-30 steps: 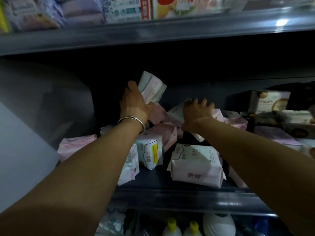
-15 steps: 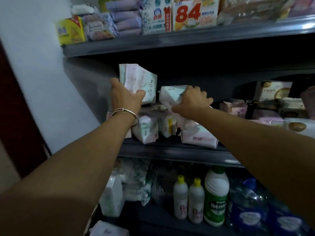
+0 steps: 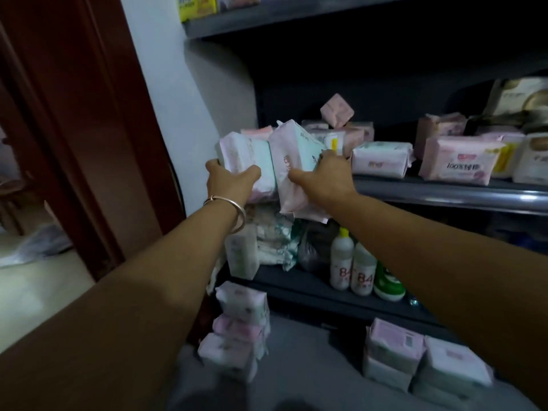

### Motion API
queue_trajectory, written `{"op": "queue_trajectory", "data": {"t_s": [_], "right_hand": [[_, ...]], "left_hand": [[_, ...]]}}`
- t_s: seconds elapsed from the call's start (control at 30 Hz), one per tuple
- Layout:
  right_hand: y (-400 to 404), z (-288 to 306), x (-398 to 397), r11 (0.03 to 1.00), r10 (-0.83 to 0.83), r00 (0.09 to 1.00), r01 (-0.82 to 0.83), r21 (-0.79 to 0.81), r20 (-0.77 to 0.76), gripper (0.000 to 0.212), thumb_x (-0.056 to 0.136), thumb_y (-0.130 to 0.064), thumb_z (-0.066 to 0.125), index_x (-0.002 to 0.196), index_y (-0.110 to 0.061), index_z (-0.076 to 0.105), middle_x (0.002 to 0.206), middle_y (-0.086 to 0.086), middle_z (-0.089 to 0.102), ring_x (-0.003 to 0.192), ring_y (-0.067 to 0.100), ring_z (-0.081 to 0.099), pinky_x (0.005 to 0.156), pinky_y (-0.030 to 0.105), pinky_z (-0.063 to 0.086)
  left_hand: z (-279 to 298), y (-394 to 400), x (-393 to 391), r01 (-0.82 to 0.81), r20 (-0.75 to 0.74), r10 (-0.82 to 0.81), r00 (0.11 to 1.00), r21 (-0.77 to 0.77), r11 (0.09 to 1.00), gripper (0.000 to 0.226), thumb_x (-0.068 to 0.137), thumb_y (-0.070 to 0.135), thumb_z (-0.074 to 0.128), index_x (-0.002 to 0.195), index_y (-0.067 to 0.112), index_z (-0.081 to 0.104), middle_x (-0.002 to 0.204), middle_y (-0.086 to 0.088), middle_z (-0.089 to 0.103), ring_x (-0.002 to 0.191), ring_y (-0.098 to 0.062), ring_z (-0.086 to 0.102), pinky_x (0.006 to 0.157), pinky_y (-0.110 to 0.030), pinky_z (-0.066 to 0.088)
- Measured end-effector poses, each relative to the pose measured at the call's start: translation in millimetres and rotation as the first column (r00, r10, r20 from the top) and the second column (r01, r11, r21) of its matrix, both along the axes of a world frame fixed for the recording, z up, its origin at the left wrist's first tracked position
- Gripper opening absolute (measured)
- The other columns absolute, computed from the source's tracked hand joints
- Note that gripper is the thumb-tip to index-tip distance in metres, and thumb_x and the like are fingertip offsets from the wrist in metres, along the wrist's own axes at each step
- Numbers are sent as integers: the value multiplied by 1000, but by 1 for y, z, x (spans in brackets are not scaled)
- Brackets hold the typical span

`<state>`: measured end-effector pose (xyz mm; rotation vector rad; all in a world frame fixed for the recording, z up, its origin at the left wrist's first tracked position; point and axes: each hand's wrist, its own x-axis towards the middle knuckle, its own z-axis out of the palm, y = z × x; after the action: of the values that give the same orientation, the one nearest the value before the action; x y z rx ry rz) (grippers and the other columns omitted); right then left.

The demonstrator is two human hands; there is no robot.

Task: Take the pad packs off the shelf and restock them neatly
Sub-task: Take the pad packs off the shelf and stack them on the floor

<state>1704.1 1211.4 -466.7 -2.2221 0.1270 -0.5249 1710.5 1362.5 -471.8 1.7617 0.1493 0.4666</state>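
My left hand point(image 3: 229, 182) grips a pink and mint pad pack point(image 3: 249, 157), held in the air in front of the shelf's left end. My right hand point(image 3: 324, 176) grips a second pink and mint pad pack point(image 3: 292, 152) right beside the first; the two packs touch. Behind them the dark shelf point(image 3: 444, 192) holds more pad packs: a pink one lying flat point(image 3: 381, 158), a wide pink one point(image 3: 462, 161), and a small pink pack point(image 3: 336, 110) perched on a pile at the back.
Stacks of pad packs stand on the floor at lower centre point(image 3: 237, 330) and lower right point(image 3: 421, 363). The lower shelf holds white bottles point(image 3: 353, 268), a green-labelled bottle point(image 3: 388, 284) and soft packs point(image 3: 272, 238). A dark red door frame point(image 3: 89, 129) and white wall point(image 3: 178, 93) are to the left.
Both hands have pulled their packs out from the shelf and brought them together at its left end. The view has swung left and down, showing the floor stacks and door frame.
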Motion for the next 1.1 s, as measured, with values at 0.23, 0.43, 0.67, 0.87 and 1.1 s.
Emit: {"op": "queue_trajectory", "data": {"t_s": [0.23,0.43,0.67,0.87,1.1], "right_hand": [[53,-71,4,986,134,954,-100,134,-268,71,82,-51,62,133,-6,44,131,14,49,114,32,53,88,34,47],[113,-151,-3,939,316,822,-198,282,-474,70,77,-50,69,125,-2,54,122,15,59,106,32,60,89,41,53],[161,-237,-14,880,474,623,-303,366,-623,76,62,-39,84,124,-4,54,118,12,62,104,26,62,85,38,54],[172,-280,-2,854,520,510,-321,409,-685,52,82,-27,71,124,-2,52,124,13,58,100,25,56,81,34,45],[198,-326,2,850,520,381,-319,419,-764,43,95,-29,52,132,-6,48,128,12,56,103,27,54,82,37,45]], "left_hand": [[-71,60,-20,127,-130,-128,983,-13,992,74,66,3,72,125,17,30,102,-1,51,89,-20,54,77,-33,51],[-146,129,-36,116,-328,-97,940,39,993,58,71,14,78,113,12,38,93,2,56,78,-13,59,67,-33,55],[-232,165,-46,-33,-553,65,831,68,997,99,49,44,74,128,-7,44,115,-12,60,102,-25,61,79,-35,53],[-283,180,-43,-186,-719,62,692,-95,978,31,74,-1,63,104,-3,57,96,-17,53,78,-28,51,55,-25,42],[-346,181,-49,-369,-722,325,611,103,924,74,67,21,75,133,7,45,138,-17,44,124,-36,46,100,-46,45]]}}
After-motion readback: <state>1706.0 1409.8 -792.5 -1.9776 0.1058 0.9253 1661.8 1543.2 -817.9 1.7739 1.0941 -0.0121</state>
